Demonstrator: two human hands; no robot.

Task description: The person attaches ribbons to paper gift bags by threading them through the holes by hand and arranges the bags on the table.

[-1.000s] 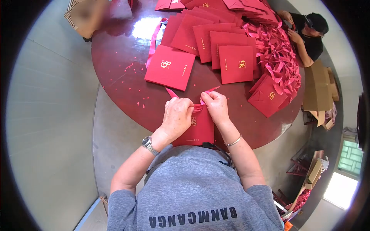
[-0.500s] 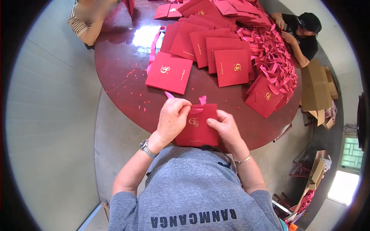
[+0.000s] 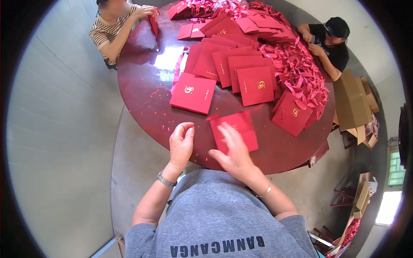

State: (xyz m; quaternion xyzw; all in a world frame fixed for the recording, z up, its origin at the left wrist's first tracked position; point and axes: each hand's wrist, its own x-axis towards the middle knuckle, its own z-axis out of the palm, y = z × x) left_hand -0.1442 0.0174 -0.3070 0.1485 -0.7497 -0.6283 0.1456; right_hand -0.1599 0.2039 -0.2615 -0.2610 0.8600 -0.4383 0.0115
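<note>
A small red paper gift bag (image 3: 246, 136) lies flat near the table's front edge, slightly blurred. Over its left half my right hand (image 3: 234, 152) reaches with fingers stretched out and thumb apart, hiding part of the gold print. To the left of that bag, my left hand (image 3: 181, 144) is raised with fingertips curled in to the thumb, and nothing shows between them. Beyond both hands a neat stack of red gift bags (image 3: 198, 101) with a gold logo sits beside a pink ribbon (image 3: 177, 71).
Overlapping rows of red bags (image 3: 257, 88) and a heap of pink ribbons (image 3: 303, 77) cover the right of the dark red table (image 3: 146, 109). Small red dots are scattered at left. Two people (image 3: 109, 36) sit across; cardboard boxes (image 3: 355, 101) stand at right.
The gift bag has left both hands and now lies farther forward on the table. My left hand has come away leftward; my right hand has let go and opened above the bag.
</note>
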